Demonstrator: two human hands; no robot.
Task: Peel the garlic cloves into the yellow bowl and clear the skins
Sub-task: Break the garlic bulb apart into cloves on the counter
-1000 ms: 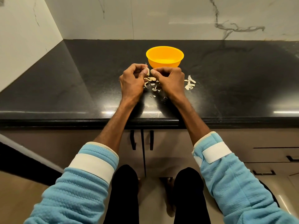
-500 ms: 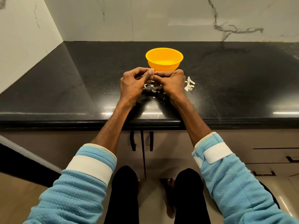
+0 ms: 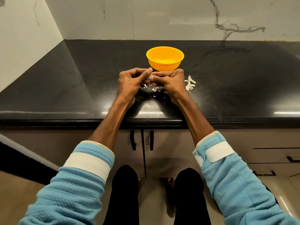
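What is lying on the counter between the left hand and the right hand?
In the head view, small garlic skin scraps lie there, between left hand and right hand.

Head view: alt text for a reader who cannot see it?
The left hand and right hand pinch a barely visible garlic clove in front of a yellow bowl on a black countertop. Pale skins lie around them.

Light-blue knit sleeves with white straps, black trousers

Well behind the left hand (image 3: pixel 129 82) and right hand (image 3: pixel 172 82), the forearms are bare. The left sleeve (image 3: pixel 73 192) and right sleeve (image 3: pixel 235 184) are textured light blue with cream-edged cuffs. A white strap (image 3: pixel 86 164) wraps each sleeve just behind the cuff. Black trousers (image 3: pixel 125 192) show between the sleeves.
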